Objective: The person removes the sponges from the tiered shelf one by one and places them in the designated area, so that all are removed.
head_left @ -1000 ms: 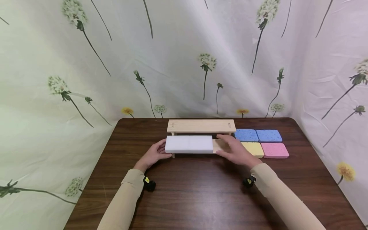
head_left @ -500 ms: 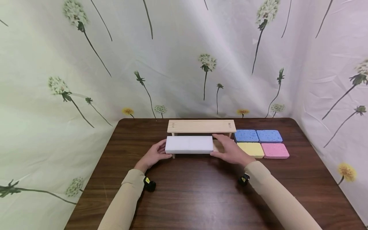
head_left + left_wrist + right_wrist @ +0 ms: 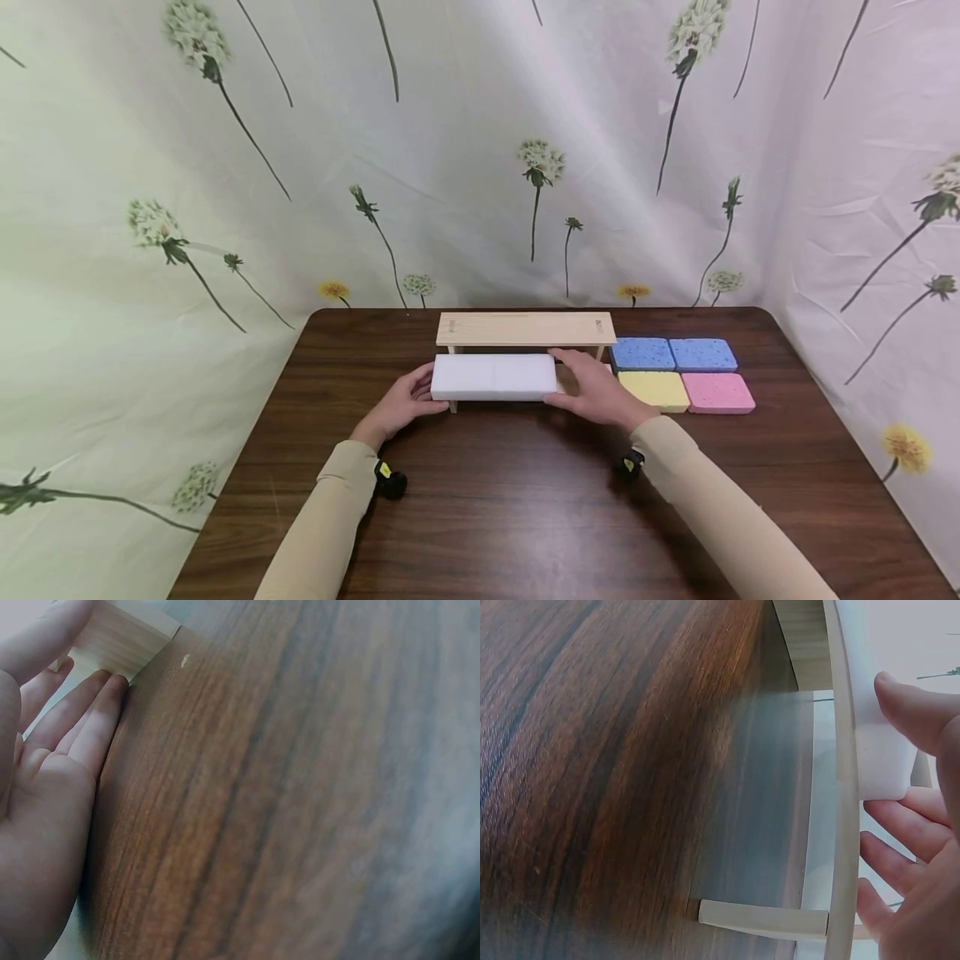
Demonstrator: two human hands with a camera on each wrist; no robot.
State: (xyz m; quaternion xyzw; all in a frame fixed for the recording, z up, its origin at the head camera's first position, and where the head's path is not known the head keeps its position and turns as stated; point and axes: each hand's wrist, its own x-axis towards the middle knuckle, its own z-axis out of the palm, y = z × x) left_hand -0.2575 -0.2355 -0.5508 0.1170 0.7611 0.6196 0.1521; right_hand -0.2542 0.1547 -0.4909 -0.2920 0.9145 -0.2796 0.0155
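Observation:
A white foam block (image 3: pixel 465 379) with a faint seam across its middle lies on the lower board (image 3: pixel 567 380) of a small wooden stand. At its left end is my left hand (image 3: pixel 399 408), thumb toward the front; in the left wrist view its nearly straight fingers (image 3: pixel 94 735) reach a wooden leg panel (image 3: pixel 127 634) of the stand. Around the right end, my right hand (image 3: pixel 598 395) pinches the block, thumb (image 3: pixel 907 705) on the front face and fingers at the end and back. The left hand's contact with the foam is hidden in the left wrist view.
Behind stands a raised wooden shelf (image 3: pixel 525 328). To the right lie two blue sponges (image 3: pixel 643 354) (image 3: pixel 702 355), a yellow sponge (image 3: pixel 652 390) and a pink sponge (image 3: pixel 717 392). The dark wooden table (image 3: pixel 487 508) backs onto a flower-printed curtain (image 3: pixel 465 233).
My right hand has moved left from over the bare board to the right end of the white foam block. My left hand and the block have stayed in place.

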